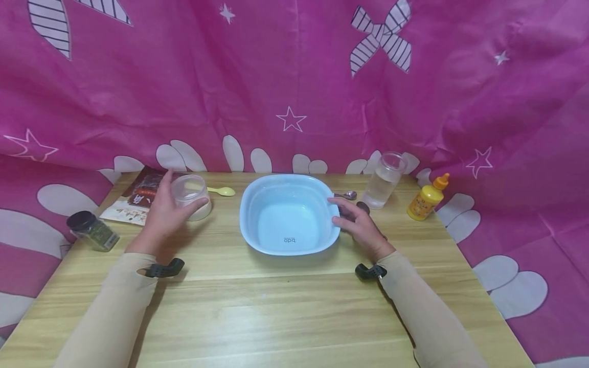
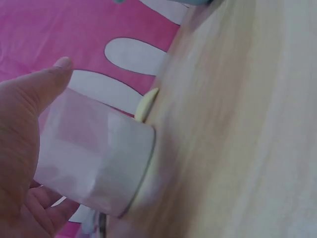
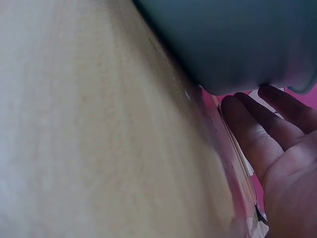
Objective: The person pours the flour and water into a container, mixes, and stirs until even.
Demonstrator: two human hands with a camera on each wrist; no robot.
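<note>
My left hand [image 1: 166, 212] is spread around a clear plastic jar [image 1: 197, 210] with white contents, standing on the left of the table. In the left wrist view the thumb [image 2: 55, 79] stretches out along one side of the jar [image 2: 101, 151], and the other fingers [image 2: 54, 210] lie partly hidden behind it. A light blue plastic basin [image 1: 289, 232] sits at the middle of the table. My right hand [image 1: 361, 225] is at its right end, with fairly straight fingertips against the rim. From the right wrist, those fingers [image 3: 252, 131] reach up to the basin's outer wall [image 3: 233, 44].
Behind the jar lie a yellow spoon [image 1: 224, 191] and a brown-and-white packet [image 1: 131, 207]. A dark-lidded jar [image 1: 94, 232] leans at far left. Right of the basin are a metal spoon [image 1: 350, 195], a clear container of liquid [image 1: 381, 186] and a yellow squeeze bottle [image 1: 423, 202]. A pink curtain [image 1: 257, 76] hangs behind.
</note>
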